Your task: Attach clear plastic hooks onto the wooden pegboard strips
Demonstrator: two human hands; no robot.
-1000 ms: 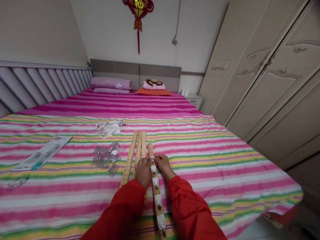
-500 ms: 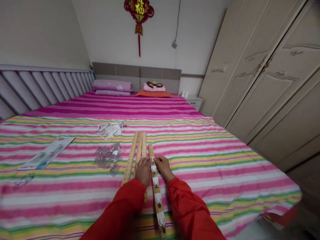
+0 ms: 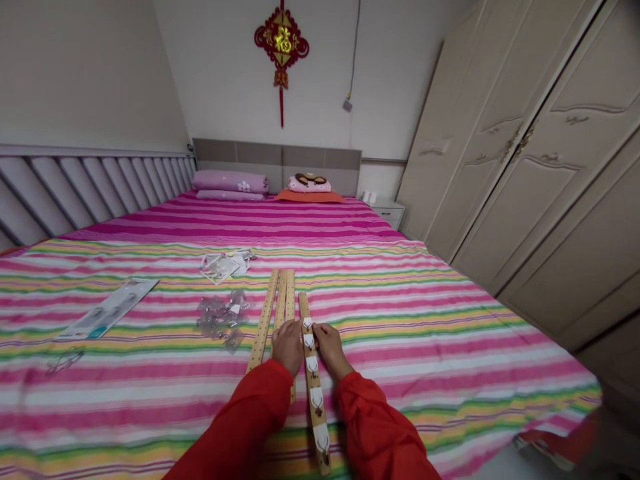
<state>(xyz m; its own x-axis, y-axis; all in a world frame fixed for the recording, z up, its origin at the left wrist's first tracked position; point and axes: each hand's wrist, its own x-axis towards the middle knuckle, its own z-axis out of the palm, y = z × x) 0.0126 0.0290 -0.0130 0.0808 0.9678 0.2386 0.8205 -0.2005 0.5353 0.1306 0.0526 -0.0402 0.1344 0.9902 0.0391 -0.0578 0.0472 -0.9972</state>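
A narrow wooden strip [image 3: 321, 459] lies lengthwise in front of me, with several white adhesive hooks [image 3: 317, 398] stuck along it in a row. My left hand [image 3: 288, 347] is closed at the strip's left edge, near the upper hooks. On the opposite edge, my right hand [image 3: 332, 350] has its fingers curled in against the strip beside the topmost hook [image 3: 307, 323]. Most of the fingertips are hidden. Left of the strip rest a few perforated wooden strips [image 3: 263, 325], partly covered by my left hand and sleeve.
Clear plastic pieces [image 3: 220, 317] lie in a heap left of the strips. Beyond are more plastic packets [image 3: 220, 267], and a long hook package [image 3: 107, 310] is farther left. All lie on the striped bedsheet [image 3: 450, 373]. A wardrobe [image 3: 560, 200] borders the bed's right side.
The view has tilted slightly upward, so the scene sits lower. My right hand's fingers have drawn back from over the topmost hook to the strip's right edge, leaving that hook more visible.
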